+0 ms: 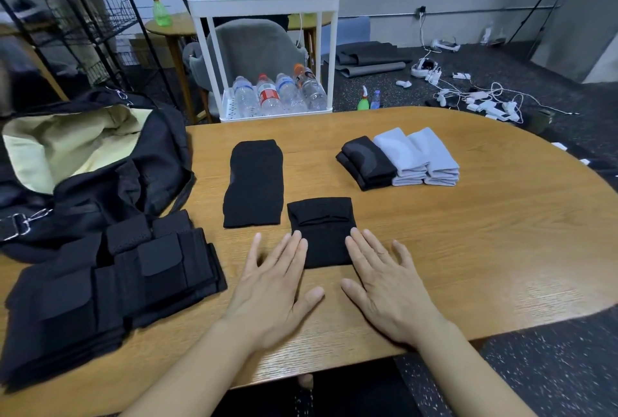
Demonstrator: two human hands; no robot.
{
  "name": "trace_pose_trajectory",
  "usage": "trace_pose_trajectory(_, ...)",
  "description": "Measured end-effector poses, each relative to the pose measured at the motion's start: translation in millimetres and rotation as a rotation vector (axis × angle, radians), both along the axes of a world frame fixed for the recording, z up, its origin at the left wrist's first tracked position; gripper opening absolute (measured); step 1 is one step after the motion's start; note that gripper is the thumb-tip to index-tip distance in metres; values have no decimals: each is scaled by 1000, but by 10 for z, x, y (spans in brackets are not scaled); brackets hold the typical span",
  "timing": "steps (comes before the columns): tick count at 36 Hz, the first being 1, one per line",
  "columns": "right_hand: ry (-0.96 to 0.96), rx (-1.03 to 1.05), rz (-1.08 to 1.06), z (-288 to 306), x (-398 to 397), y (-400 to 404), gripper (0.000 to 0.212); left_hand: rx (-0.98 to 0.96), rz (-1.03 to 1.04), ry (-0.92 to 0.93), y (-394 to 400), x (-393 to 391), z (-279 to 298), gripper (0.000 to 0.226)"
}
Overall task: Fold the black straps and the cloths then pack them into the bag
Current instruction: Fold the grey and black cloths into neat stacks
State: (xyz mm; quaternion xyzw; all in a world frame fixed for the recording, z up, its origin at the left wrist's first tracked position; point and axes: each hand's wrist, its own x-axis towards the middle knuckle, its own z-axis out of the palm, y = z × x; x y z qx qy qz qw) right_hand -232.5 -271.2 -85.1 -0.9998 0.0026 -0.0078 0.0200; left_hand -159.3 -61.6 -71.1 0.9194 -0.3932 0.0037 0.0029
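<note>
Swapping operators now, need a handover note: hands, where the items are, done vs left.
Left hand and right hand: open, flat on the table, fingertips at the sides of the small folded black cloth.
Longer black cloth lies beyond it, looks only partly folded.
Folded stack, one black and two grey, far right.
Black straps piled at left.
Bag open, far left, cream lining showing.
Done: most cloths folded. Left: the longer cloth, check the straps, pack everything.

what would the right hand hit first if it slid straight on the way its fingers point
Probably nothing soon. The right hand lies flat, its fingers aimed up and slightly left along the right edge of the small folded black cloth. Beyond looks like bare table; the folded stack sits further right.
</note>
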Motion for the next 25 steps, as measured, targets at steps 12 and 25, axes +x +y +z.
trace_pose_trajectory(12, -155, 77, 53, 230, 18, -108, 66, -284, -164, -215, -76, 207, 92, 44)
trace_pose_trajectory(25, -176, -32, 287, 300, 372, -96, 65, -417, -161, -205, -246, 389, 155, 23)
